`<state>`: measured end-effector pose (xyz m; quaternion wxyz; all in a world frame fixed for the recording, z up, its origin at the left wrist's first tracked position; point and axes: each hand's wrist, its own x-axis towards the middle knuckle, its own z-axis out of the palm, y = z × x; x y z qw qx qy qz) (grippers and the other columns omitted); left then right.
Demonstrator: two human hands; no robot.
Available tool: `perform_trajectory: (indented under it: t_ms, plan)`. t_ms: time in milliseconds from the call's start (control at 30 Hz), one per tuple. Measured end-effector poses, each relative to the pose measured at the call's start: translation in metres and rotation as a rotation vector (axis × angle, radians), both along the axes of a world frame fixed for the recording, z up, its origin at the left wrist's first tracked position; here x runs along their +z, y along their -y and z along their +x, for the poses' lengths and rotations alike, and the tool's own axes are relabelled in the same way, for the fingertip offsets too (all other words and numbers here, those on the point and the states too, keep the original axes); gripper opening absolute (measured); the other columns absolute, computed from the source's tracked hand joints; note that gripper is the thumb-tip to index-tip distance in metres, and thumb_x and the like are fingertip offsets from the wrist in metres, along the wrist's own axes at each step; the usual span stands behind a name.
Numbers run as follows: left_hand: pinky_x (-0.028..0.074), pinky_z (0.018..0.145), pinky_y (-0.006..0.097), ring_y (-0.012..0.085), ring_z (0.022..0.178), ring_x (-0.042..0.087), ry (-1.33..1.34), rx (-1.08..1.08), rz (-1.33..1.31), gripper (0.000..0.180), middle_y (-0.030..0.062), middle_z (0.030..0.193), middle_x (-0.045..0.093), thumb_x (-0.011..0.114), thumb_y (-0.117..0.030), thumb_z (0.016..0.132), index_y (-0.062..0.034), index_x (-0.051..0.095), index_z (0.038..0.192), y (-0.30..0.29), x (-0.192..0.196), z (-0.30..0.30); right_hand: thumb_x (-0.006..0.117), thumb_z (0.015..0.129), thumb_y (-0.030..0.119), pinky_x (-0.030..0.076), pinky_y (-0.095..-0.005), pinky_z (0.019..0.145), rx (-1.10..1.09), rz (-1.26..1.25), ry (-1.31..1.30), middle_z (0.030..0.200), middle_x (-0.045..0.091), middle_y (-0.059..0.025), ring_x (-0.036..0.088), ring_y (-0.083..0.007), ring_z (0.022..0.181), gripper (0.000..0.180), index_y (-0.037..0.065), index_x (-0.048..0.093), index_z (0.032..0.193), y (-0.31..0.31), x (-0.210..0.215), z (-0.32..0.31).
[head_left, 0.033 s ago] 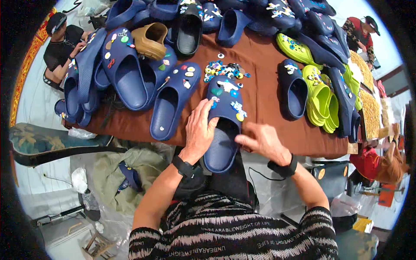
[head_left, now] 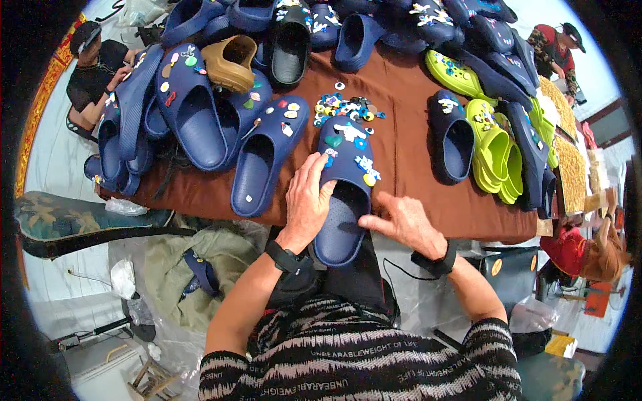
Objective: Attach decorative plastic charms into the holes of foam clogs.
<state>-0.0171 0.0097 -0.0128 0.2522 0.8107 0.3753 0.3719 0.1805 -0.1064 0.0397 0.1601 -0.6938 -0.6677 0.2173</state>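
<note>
Navy blue, one clog (head_left: 348, 166) lies in front of the person, toe pointing away, its heel reaching past the near edge of the brown-covered table (head_left: 416, 180). At least six charms sit on its upper, among them one white figure (head_left: 350, 132), one green heart (head_left: 332, 141) and one blue flower (head_left: 361, 143).

The left hand (head_left: 307, 200) has its grip clamped on the clog's left side, fingers along the upper and thumb by the opening. The right hand (head_left: 408, 222) is beside the right rim, its grip apart, thumb and fingers spread; whether that thumb touches the rim cannot be told. Two dark wristbands (head_left: 286, 258) show, one per wrist.

Just beyond the toe lies one heap of loose charms (head_left: 344, 108), too jumbled to count, with one eye-shaped piece (head_left: 340, 85) apart from it. One tan clog (head_left: 229, 70) and one black clog (head_left: 291, 57) stand further off. At least four lime-green clogs (head_left: 491, 150) are on the right. Two other people (head_left: 90, 73) are visible beyond, one on each side.
</note>
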Motion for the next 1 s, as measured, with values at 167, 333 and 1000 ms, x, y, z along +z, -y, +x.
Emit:
perform_trajectory:
  t_ms: [167,333,1000]
  plan:
    - [0.043,0.105,0.049,0.0399,0.128,0.052,-0.019,-0.025,0.022,0.046,0.0181,0.142,0.053,0.06,-0.024,0.098,-0.0066,0.051,0.14,-0.003,-0.002,0.001,0.065,0.086,0.066,0.049,-0.0539,0.062,-0.092,-0.037,-0.038,0.064,0.061,-0.0241,0.064,-0.047,0.069,0.066,0.001,0.053,0.091,0.006,-0.024,-0.015]
    - [0.04,0.109,0.048,0.0407,0.131,0.049,0.091,-0.004,0.009,0.052,0.0218,0.144,0.05,0.057,-0.024,0.1,-0.0028,0.044,0.146,0.001,-0.005,0.001,0.065,0.087,0.064,0.052,-0.0533,0.067,-0.224,-0.089,-0.001,0.076,0.067,-0.0235,0.067,-0.0447,0.074,0.066,0.0,0.054,0.101,0.003,-0.007,-0.018]
    - [0.037,0.112,0.047,0.0401,0.135,0.046,0.058,-0.021,-0.028,0.051,0.0229,0.145,0.049,0.055,-0.018,0.099,0.001,0.044,0.145,0.002,-0.003,0.004,0.074,0.088,0.034,0.051,-0.0486,0.093,-0.258,0.376,-0.071,0.131,0.052,-0.0247,0.055,-0.0426,0.118,0.075,-0.002,0.04,0.144,-0.004,-0.023,-0.033]
